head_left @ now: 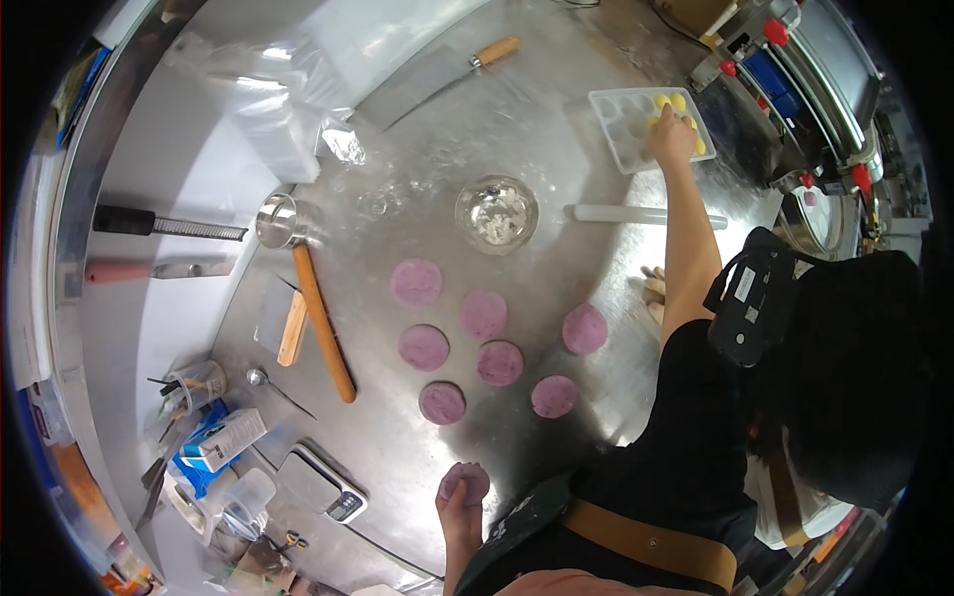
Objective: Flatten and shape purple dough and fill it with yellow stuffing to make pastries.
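Note:
My left hand [459, 509], near the lower edge, is closed round a purple dough disc [473, 481]. My right arm stretches out to the upper right. There my right hand [675, 137] dips into a white plastic tray [620, 153] with round hollows, its fingers drawn together on one of several small yellow balls [679, 101]; the fingers partly hide that ball. Several more flat purple discs [484, 315] lie spread over the metal table between my hands. Above them stands a glass bowl [497, 216] with white flaky pieces in it.
A white rod [606, 214] lies below the tray. A knife [447, 84] is at the back. Leftward are a metal cup [278, 220], a wooden rolling pin [324, 323], a scraper [292, 328] and a scale [318, 484]. A co-worker's head with a black device [750, 298] is close on my right.

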Available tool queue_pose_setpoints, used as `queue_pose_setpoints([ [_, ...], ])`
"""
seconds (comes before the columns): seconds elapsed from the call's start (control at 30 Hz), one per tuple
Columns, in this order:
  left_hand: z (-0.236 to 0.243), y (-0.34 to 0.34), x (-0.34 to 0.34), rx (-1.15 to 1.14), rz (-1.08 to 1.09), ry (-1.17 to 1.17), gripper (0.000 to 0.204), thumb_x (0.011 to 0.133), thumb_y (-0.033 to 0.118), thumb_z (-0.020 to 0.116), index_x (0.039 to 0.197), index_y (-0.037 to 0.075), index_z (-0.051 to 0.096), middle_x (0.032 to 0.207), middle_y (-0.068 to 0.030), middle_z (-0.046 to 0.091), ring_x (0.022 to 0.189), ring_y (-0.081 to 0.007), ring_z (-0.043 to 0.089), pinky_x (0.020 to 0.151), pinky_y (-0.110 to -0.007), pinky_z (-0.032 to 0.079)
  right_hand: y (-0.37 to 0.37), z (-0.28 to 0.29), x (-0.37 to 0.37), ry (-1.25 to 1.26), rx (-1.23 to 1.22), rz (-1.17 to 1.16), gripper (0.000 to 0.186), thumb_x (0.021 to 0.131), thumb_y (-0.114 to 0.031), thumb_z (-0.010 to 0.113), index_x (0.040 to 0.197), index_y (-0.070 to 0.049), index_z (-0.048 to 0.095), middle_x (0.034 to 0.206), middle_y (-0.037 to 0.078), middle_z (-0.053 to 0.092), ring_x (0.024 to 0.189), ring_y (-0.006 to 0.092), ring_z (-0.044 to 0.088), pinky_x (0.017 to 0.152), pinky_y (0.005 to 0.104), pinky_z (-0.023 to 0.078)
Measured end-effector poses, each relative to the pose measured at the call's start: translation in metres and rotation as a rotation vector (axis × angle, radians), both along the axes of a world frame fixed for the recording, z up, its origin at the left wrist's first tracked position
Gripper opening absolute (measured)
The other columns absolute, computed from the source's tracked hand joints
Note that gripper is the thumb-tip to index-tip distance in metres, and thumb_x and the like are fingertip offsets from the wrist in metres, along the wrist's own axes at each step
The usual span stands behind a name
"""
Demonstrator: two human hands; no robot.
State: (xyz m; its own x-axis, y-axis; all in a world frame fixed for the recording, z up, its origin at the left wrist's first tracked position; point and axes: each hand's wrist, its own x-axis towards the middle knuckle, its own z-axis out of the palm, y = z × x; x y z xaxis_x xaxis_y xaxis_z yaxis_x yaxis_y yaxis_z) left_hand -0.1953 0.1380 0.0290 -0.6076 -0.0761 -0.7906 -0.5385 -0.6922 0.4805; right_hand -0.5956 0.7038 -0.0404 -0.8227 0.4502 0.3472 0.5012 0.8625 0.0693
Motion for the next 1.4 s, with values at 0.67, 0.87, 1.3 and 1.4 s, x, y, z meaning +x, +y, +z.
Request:
queue_pose_setpoints([
  [0.67,0.044,-0.013,-0.053,0.098,0.055,0.472,0.039,0.092,0.015,0.062,0.127,0.001,0.051,0.121,-0.0107,0.061,0.116,-0.0255,0.057,0.103,-0.041,0.044,-0.327,0.125,0.213,0.378,-2.154,0.540,0.067,0.087,-0.001,0.065,0.144,0.006,0.031,0.113,0.014,0.062,0.104,0.0199,0.062,0.091,0.0326,0.050],
  [0.87,0.098,-0.023,-0.024,0.211,0.160,0.612,0.044,0.098,0.034,0.051,0.128,0.002,0.050,0.128,-0.0127,0.058,0.121,-0.0269,0.054,0.105,-0.042,0.041,-0.419,0.190,0.348,0.206,-1.761,1.112,0.065,0.086,-0.004,0.067,0.144,-0.003,0.037,0.115,0.013,0.062,0.107,0.0223,0.061,0.092,0.0353,0.049],
  [1.3,0.127,-0.007,0.045,0.203,0.022,0.747,0.045,0.099,0.035,0.049,0.130,0.002,0.047,0.126,-0.0112,0.056,0.117,-0.0236,0.054,0.101,-0.039,0.044,-0.443,0.228,0.426,0.351,-0.671,1.335,0.060,0.074,-0.006,0.071,0.130,0.002,0.049,0.112,0.017,0.061,0.097,0.0333,0.060,0.082,0.0424,0.046],
  [1.4,0.126,-0.004,0.051,0.116,-0.020,0.816,0.040,0.095,0.016,0.059,0.130,0.002,0.045,0.120,-0.0111,0.058,0.111,-0.0226,0.058,0.097,-0.039,0.048,-0.441,0.232,0.434,0.351,-0.667,1.319,0.061,0.073,-0.007,0.071,0.129,0.001,0.049,0.112,0.016,0.062,0.099,0.0330,0.059,0.083,0.0422,0.046],
])
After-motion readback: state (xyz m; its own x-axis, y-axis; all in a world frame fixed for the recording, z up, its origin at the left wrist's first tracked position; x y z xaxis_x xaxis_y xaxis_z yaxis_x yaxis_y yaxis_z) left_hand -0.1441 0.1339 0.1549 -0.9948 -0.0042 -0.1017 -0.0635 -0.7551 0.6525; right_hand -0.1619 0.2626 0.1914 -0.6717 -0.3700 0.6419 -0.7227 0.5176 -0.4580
